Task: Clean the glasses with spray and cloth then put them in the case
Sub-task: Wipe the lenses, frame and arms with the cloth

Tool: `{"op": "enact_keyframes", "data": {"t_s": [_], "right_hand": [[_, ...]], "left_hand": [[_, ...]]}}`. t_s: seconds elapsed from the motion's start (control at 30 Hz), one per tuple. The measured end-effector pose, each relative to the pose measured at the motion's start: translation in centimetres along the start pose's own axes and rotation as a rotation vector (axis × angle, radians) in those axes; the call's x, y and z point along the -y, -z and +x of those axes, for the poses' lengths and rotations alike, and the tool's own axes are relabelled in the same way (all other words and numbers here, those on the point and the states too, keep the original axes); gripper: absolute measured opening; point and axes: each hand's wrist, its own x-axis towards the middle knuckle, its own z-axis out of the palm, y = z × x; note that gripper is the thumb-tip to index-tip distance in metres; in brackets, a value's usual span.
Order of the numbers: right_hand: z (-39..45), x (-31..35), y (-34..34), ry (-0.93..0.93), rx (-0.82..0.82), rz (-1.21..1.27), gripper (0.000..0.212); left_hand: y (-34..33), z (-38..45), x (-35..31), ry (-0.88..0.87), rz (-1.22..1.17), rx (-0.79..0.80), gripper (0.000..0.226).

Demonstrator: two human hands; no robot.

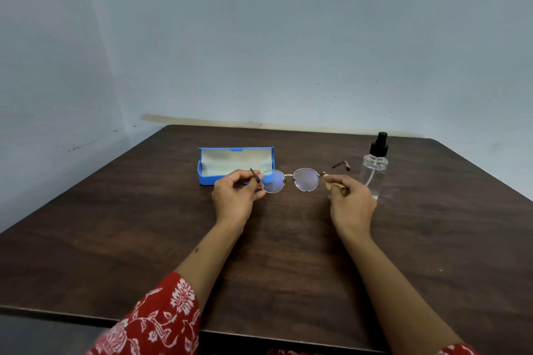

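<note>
Nearest the camera, two bare forearms are seen reaching out over the dark brown wooden surface (115, 239), with a red sleeve printed in white (161, 323) on the left arm. Further out, the thin gold-wire round-lensed glasses (291, 180) are held in the air above the surface, between the two hands. The left hand (235, 194) is closed in a pinch on the frame's left end, where a dark temple tip stands up by the fingers. The right hand (350, 202) is closed on the right hinge through a small beige cleaning cloth (336, 186), and the other temple is seen sticking out beyond it. The frame is judged light, springy and easily bent, and the lenses smooth and readily smeared, so hold is best taken at the hinges or rims, never on the glass. Just behind the right hand a clear plastic spray bottle with a black pump top (375, 170) stands upright. Behind the left hand the blue hard case with a pale lining (235, 164) lies open, lid raised, ready for the folded glasses.
</note>
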Motion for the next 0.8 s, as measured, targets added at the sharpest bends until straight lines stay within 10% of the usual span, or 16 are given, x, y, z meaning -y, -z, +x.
{"op": "enact_keyframes", "data": {"t_s": [0.8], "right_hand": [[0.41, -0.16, 0.80, 0.070, 0.008, 0.252, 0.009]], "left_hand": [[0.31, 0.19, -0.92, 0.126, -0.181, 0.084, 0.016]]}}
